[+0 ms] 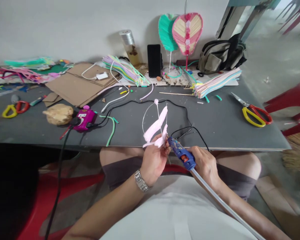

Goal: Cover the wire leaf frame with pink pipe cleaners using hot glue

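My left hand is closed around a wire-framed leaf shape partly covered with pale pink pipe cleaners, held upright over the table's front edge. My right hand grips a blue hot glue gun with a clear glue stick trailing back from it. The gun's nozzle touches the lower pink part of the leaf, just beside my left thumb. A black cord runs from the gun across the grey table.
A purple glue gun lies left of centre. Red-and-yellow scissors rest at the right. Bundles of pastel pipe cleaners, cardboard, a black phone, a bottle, finished green and pink leaves and a bag line the back.
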A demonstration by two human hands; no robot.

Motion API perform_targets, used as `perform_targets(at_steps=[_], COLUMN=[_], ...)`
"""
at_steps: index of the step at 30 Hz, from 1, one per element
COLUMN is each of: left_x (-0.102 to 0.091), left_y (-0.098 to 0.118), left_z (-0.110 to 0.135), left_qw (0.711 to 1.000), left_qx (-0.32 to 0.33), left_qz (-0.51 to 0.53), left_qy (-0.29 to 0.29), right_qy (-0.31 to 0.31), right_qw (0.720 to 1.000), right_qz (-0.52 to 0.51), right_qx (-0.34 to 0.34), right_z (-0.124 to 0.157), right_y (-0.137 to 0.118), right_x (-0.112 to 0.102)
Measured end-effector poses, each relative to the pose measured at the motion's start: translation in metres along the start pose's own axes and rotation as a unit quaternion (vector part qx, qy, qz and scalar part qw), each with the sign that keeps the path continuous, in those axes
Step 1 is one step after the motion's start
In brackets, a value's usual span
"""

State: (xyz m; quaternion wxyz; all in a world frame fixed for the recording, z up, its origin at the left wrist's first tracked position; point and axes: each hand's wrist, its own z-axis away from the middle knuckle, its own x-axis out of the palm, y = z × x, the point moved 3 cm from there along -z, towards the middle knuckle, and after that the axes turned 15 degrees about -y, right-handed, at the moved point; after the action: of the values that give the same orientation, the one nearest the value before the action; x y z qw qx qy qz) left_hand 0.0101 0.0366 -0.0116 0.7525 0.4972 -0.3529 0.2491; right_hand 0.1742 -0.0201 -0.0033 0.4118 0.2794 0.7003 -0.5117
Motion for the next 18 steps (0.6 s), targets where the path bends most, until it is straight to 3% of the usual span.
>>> perform_targets(at_steps=[18], left_x=[-0.0015], left_y=[0.0011], left_z=[0.0012], left_qw=[0.998], left_qx=[0.019], left_qz=[-0.052], left_qy=[0.010], right_qy=[0.003], right_qw=[1.000], right_qz=[0.017], right_qx=[-0.009], right_z=[-0.0026], right_y=[-0.0035], right_x=[-0.0029])
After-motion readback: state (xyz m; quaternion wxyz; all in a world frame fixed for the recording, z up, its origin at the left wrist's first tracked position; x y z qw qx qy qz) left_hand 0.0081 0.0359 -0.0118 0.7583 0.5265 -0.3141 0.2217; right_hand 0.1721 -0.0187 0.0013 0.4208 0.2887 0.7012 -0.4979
